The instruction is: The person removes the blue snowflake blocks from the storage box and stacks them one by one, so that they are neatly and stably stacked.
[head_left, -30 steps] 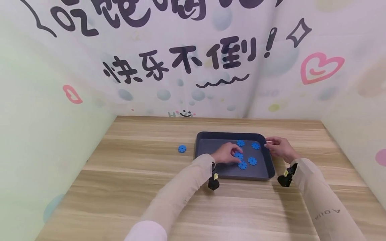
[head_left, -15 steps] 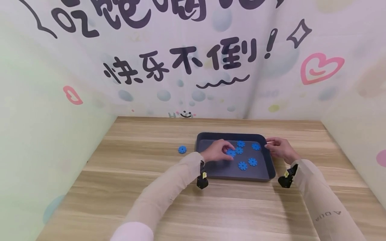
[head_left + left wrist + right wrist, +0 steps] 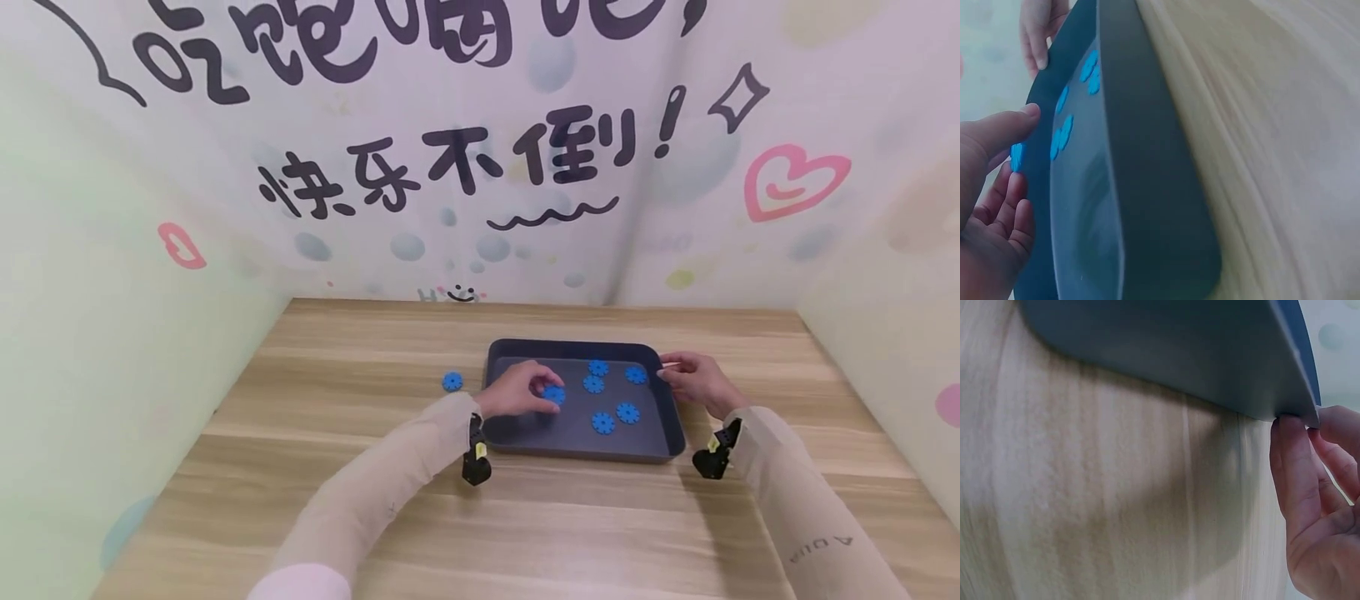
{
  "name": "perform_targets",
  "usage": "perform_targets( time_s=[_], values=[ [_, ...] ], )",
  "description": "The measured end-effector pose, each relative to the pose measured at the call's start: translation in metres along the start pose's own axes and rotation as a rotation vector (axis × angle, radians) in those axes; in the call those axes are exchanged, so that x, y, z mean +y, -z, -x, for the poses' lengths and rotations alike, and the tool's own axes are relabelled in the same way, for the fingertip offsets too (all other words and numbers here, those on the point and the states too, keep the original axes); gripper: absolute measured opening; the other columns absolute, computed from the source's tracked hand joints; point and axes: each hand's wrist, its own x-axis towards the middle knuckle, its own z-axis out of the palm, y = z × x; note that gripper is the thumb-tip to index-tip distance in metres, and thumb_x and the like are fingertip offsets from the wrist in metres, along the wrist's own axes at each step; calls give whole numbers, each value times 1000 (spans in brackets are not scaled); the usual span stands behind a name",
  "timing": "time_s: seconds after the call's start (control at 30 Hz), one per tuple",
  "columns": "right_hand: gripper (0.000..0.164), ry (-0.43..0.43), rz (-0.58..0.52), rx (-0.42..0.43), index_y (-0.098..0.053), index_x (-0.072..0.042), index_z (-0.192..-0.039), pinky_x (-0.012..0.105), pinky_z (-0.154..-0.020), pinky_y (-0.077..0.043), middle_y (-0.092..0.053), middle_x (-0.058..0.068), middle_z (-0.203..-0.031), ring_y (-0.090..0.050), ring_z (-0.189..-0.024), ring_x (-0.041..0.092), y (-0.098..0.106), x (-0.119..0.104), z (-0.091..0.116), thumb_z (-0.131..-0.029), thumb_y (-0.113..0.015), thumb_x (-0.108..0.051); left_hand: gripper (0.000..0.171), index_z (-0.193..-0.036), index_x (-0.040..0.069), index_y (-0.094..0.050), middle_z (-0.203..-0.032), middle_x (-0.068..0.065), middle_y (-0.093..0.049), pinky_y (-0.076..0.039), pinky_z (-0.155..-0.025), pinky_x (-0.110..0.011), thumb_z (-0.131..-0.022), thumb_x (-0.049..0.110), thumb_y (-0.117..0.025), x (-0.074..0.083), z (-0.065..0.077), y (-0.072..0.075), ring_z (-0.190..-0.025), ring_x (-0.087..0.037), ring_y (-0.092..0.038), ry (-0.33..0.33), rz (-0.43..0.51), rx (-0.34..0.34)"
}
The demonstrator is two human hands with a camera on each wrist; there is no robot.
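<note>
Here, left hand: pinching a blue disc over the tray.
Right hand: fingers gripping tray's rim.
Loose discs: five inside.
Outside disc: left of tray.

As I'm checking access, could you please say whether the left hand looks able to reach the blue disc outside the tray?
Probably yes: the outside disc lies uncovered past the tray wall, though the left hand, holding another disc, would need to clear it.

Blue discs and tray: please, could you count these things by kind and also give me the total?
Tray: 1
Blue discs: 7 (5 lying in the tray, 1 in the left hand, 1 on the table)
Total: 8
</note>
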Motion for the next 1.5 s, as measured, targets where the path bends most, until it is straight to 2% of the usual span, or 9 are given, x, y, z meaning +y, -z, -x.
perform_targets(
  time_s=[0.33,0.53,0.8,1.0,1.23,1.37,1.5],
  values=[
    [46,4,-10,-3,-35,8,-127,28,-70,-49,-54,16,-105,-55,-78,10,-2,0,3,-90,-52,-14,34,-103,4,-64,-88,-4,-52,-42,-69,-19,-73,15,-73,-10,14,25,-78,-14,-48,-4,-4,88],
    [46,-7,2,-7,-36,8,-127,29,-71,-49,-53,18,-106,-54,-78,13,-2,-3,1,-90,-52,-15,35,-106,3,-63,-87,-5,-51,-42,-67,-19,-74,14,-72,-16,22,30,-80,-15,-47,29,20,117],
    [47,-35,21,6,-36,7,-128,32,-76,-49,-50,20,-109,-54,-82,15,-2,-4,0,-90,-52,-15,35,-105,3,-63,-86,-5,-53,-44,-67,-20,-73,13,-72,-22,27,37,-79,-14,-48,37,55,180],
    [45,-18,1,4,-36,7,-127,31,-75,-49,-50,22,-111,-54,-81,13,-4,-1,2,-90,-51,-14,35,-104,0,-63,-84,-6,-53,-45,-66,-20,-72,10,-72,-26,36,41,-77,-17,-50,55,74,198],
    [45,-32,-16,-9,-36,7,-127,32,-76,-49,-51,19,-108,-54,-80,14,-7,2,3,-90,-51,-13,37,-106,-4,-61,-91,-12,-54,-48,-67,-23,-72,7,-72,-45,51,43,-80,-20,-53,92,172,258],
    [45,-23,0,-5,-36,7,-128,35,-78,-48,-49,22,-112,-54,-83,16,-6,0,2,-91,-50,-14,37,-106,-3,-60,-94,-12,-57,-48,-70,-25,-73,7,-71,-56,57,49,-83,-22,-54,83,170,298],
    [46,-20,18,5,-35,7,-128,35,-78,-48,-49,22,-111,-54,-83,16,-5,-2,3,-91,-50,-15,36,-107,-2,-61,-95,-12,-57,-47,-71,-27,-73,8,-71,-65,61,54,-84,-22,-54,100,148,328]
  ],
)
